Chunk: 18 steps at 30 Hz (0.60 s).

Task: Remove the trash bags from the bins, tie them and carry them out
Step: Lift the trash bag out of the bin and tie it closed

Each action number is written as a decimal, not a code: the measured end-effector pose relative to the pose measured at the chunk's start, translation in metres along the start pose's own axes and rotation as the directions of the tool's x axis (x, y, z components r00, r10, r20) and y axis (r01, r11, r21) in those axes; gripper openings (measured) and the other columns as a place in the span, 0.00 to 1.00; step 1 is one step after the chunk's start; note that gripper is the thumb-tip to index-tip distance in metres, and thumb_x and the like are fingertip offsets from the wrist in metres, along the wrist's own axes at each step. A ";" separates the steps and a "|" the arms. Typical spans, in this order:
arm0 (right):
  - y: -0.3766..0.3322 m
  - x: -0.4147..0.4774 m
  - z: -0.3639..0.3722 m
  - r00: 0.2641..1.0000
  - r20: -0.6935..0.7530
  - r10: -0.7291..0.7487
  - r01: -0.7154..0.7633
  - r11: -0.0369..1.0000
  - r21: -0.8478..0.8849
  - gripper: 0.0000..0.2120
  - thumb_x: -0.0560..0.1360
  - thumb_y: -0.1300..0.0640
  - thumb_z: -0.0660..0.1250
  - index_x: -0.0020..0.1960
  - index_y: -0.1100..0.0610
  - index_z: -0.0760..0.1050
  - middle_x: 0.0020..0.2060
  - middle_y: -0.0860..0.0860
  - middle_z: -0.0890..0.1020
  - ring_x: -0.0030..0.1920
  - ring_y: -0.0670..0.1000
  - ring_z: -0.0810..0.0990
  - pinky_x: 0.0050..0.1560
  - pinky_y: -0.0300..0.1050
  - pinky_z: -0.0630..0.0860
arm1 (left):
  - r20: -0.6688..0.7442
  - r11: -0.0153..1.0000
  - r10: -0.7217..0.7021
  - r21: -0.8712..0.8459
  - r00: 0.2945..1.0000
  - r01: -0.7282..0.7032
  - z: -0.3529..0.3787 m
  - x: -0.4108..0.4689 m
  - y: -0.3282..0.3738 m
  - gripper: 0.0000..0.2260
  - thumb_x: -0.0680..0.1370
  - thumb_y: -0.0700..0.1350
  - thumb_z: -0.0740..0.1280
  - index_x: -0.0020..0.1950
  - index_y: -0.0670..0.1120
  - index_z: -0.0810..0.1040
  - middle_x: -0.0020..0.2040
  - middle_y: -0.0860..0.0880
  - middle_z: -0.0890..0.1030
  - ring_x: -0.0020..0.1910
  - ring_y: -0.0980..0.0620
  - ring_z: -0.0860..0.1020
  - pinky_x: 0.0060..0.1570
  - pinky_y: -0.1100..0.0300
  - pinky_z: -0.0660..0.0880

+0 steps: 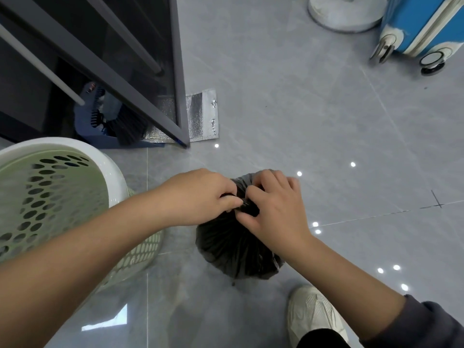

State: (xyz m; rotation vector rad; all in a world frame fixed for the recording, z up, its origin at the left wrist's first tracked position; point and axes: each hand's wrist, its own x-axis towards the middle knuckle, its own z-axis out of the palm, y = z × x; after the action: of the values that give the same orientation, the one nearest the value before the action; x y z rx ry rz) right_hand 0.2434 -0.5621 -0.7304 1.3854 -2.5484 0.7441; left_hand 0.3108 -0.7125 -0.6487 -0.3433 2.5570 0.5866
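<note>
Tying goes best if the left hand point(203, 197) and right hand point(273, 209), both pinching the gathered neck of the dark plastic trash bag point(233, 249) standing on the grey tiled floor point(301, 109) beside the pale green perforated bin point(50, 197), cinch the knot low and tight.

black trash bag point(233, 249), pale green laundry basket point(50, 197) with oval holes, bright blue suitcase point(421, 23), grey floor tiles point(301, 109), off-white sneaker point(311, 315)

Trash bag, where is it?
The black trash bag sits on the floor mid-frame in the head view, right of the green bin, its neck pinched by left hand and right hand.
</note>
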 end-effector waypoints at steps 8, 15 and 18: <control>-0.002 0.014 -0.010 0.993 0.104 0.053 -0.042 0.994 -0.101 0.15 0.66 0.42 0.63 0.34 0.54 0.71 0.27 0.48 0.74 0.22 0.53 0.70 0.28 0.41 0.61 | -0.111 0.993 -0.065 -0.102 0.992 0.054 0.002 0.002 0.003 0.12 0.80 0.48 0.60 0.38 0.47 0.75 0.32 0.51 0.74 0.36 0.49 0.75 0.39 0.56 0.72; 0.000 0.021 -0.013 0.993 0.116 0.030 -0.012 0.988 -0.157 0.20 0.70 0.38 0.59 0.33 0.53 0.75 0.32 0.48 0.73 0.36 0.54 0.72 0.44 0.49 0.63 | -0.241 0.987 -0.125 -0.134 0.962 0.094 0.005 -0.002 -0.002 0.15 0.80 0.51 0.59 0.33 0.52 0.70 0.29 0.54 0.72 0.35 0.51 0.72 0.37 0.54 0.71; -0.006 0.022 -0.017 0.982 0.184 0.052 -0.023 0.988 -0.156 0.24 0.69 0.34 0.56 0.34 0.54 0.74 0.30 0.49 0.75 0.30 0.54 0.74 0.34 0.44 0.62 | -0.260 0.988 -0.130 -0.115 0.957 0.103 0.005 -0.004 0.000 0.13 0.80 0.52 0.59 0.36 0.52 0.72 0.29 0.54 0.72 0.37 0.50 0.73 0.37 0.55 0.70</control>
State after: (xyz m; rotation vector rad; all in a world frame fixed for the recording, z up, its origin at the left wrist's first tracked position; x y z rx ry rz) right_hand 0.2342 -0.5737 -0.7059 1.4221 -2.7139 0.4301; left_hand 0.3160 -0.7094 -0.6502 -0.6435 2.7438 0.6652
